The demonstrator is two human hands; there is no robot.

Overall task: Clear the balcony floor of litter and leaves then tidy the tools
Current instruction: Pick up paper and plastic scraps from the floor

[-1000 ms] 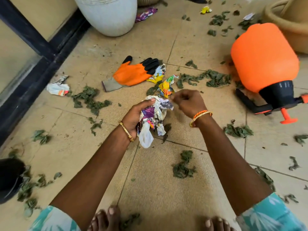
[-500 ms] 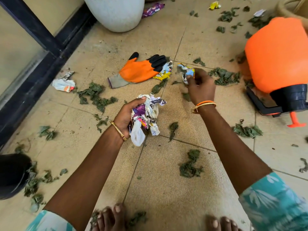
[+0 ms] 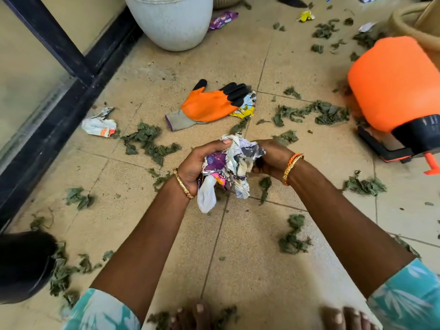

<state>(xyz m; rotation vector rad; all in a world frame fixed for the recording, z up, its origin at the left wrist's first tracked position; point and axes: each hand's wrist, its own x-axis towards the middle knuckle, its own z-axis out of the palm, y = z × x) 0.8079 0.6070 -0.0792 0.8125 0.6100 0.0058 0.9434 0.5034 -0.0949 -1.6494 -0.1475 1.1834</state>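
The balcony floor is made of tan tiles, and a dark door frame runs along the left side. A big white pot stands at the top, near the frame. An orange sprayer lies on its side at the right, with its black pump end toward the right edge. An orange glove with black tips lies flat in the middle of the floor. A colourful wrapper lies just beside the glove's fingertips.

Green leaves are spread all over the tiles in small piles. A white crumpled wrapper lies near the door frame, and a purple wrapper lies next to the pot.

The person holds a bunch of crumpled litter above the floor, in front of the glove. The left hand has its fingers curled tight round the bunch. The right hand grips the other side, with its fingers curled into the paper. Each wrist wears a bangle. Bare toes show at the bottom edge.
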